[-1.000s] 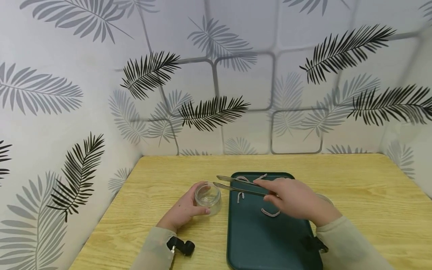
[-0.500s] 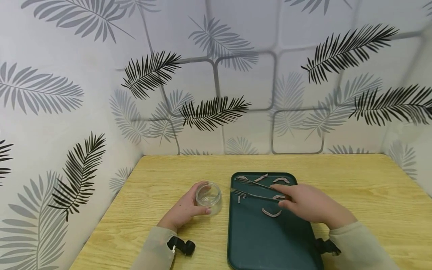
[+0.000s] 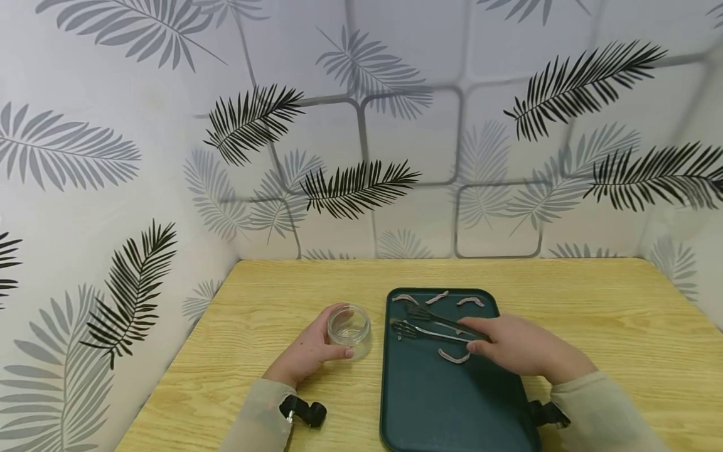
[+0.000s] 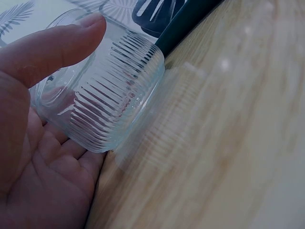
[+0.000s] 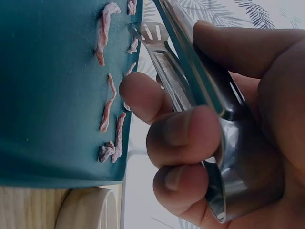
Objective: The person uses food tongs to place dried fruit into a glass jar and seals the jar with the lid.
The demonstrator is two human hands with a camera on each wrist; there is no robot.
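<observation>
My left hand [image 3: 307, 348] holds a clear glass jar [image 3: 350, 336] upright on the table, left of the tray. In the left wrist view, the thumb lies across the ribbed jar [image 4: 114, 90] and fingers reach behind it; I see no food in it. My right hand [image 3: 519, 345] grips metal tongs [image 5: 248, 176] with slotted ends, held over the far half of a dark green tray [image 3: 446, 402]. The tongs' arms are spread apart, tips near the tray's left side. Pale pinkish strips, like raw meat [image 3: 454, 358], lie scattered on the tray; the tongs partly cover some.
A light wooden table [image 3: 299, 282] carries everything, with a leaf-patterned wall [image 3: 395, 125] behind it. In the right wrist view, a beige round container [image 5: 88, 210] stands beside the tray; my right arm hides it in the head view.
My right hand has moved right with the tongs, from beside the jar to over the tray. The tongs' tips have since turned and dipped toward the strips. My left hand and the jar stay put.
</observation>
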